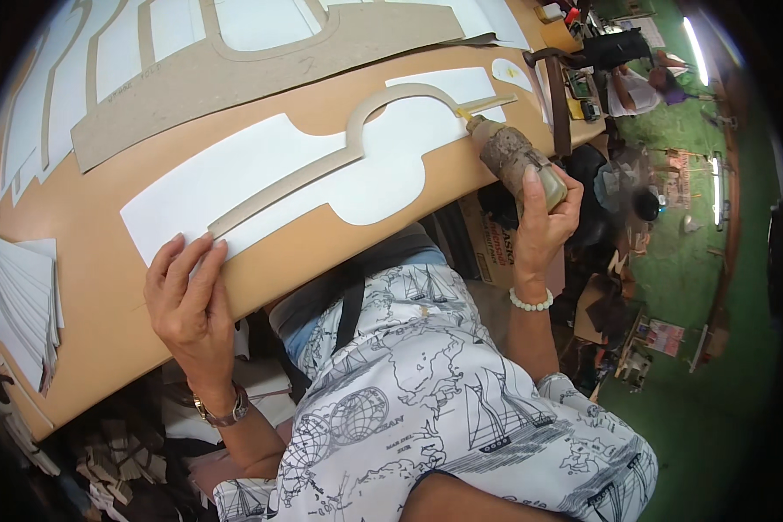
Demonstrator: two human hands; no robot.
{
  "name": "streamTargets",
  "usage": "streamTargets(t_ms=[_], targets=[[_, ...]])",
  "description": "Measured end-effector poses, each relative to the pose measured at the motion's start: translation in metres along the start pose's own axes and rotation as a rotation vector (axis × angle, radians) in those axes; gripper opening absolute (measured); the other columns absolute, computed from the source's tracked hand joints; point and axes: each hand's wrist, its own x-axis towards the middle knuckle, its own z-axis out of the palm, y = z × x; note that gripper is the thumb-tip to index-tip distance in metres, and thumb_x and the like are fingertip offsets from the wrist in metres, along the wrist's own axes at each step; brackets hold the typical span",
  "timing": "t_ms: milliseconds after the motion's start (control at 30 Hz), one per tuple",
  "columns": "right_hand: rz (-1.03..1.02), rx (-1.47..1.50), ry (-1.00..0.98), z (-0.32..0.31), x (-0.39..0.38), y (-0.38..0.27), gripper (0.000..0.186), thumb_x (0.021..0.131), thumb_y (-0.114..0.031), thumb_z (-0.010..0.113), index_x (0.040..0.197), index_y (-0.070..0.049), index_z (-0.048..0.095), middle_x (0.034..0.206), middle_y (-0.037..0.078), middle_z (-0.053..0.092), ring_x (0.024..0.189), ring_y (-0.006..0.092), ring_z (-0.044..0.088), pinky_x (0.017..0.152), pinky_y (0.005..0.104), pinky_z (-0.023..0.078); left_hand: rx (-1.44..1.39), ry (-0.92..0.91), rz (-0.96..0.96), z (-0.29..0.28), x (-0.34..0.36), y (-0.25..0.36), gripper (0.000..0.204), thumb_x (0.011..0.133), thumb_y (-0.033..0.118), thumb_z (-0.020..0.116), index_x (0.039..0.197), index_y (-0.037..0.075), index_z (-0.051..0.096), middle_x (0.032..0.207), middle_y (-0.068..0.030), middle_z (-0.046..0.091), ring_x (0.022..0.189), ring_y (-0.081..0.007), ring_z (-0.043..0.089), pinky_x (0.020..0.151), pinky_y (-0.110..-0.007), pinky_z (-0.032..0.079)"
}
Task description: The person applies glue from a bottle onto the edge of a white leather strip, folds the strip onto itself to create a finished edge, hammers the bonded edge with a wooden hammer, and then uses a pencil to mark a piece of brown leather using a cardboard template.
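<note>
A white paper pattern piece [380, 178] lies on the tan tabletop, with a narrow grey-beige card strip [291, 185] curving in an arch over it. My left hand [191, 309] rests its slightly bent, separated fingertips on the paper and the strip's left end at the table edge. My right hand [544, 222] grips a grimy plastic glue bottle [506, 150], tilted so its yellow nozzle touches or hovers at the strip near the arch's right foot; which, I cannot tell.
A large beige card pattern [270, 87] with white pieces lies along the tan table [96, 339]. A fanned paper stack [17, 309] sits at the left. A dark wooden bar [558, 109] is by the right end. Another person [635, 91] is beyond, and a cardboard box [487, 248] is below.
</note>
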Motion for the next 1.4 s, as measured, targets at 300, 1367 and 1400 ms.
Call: streamTargets(t_ms=[300, 1367, 1400], targets=[[-0.186, -0.280, -0.026, 0.003, -0.002, -0.022, 0.043, 0.076, -0.024, 0.076, 0.102, 0.003, 0.055, 0.094, 0.015, 0.057, 0.089, 0.0276, 0.055, 0.080, 0.0380, 0.043, 0.040, 0.002, 0.024, 0.000, -0.001, 0.003, 0.028, 0.076, -0.007, 0.060, 0.099, 0.004, 0.070, 0.104, -0.0080, 0.066, 0.107, -0.0304, 0.056, 0.092, -0.039, 0.043], [-0.371, -0.291, -0.140, 0.025, 0.007, -0.031, 0.043, 0.070, -0.012, 0.078, 0.102, 0.003, 0.054, 0.090, 0.016, 0.060, 0.079, 0.0303, 0.062, 0.072, 0.0371, 0.049, 0.155, -0.036, 0.084, 0.002, -0.003, 0.008, 0.037, 0.070, -0.005, 0.062, 0.103, 0.007, 0.069, 0.104, -0.0068, 0.061, 0.105, -0.0296, 0.055, 0.089, -0.041, 0.042], [-0.370, -0.291, -0.141, 0.026, 0.008, -0.031, 0.043, 0.070, -0.012, 0.078, 0.102, 0.003, 0.054, 0.090, 0.016, 0.060, 0.079, 0.0303, 0.062, 0.072, 0.0371, 0.049, 0.154, -0.037, 0.083, 0.002, -0.003, 0.008, 0.037, 0.069, -0.005, 0.062, 0.103, 0.007, 0.069, 0.104, -0.0069, 0.061, 0.104, -0.0296, 0.055, 0.089, -0.041, 0.042]])
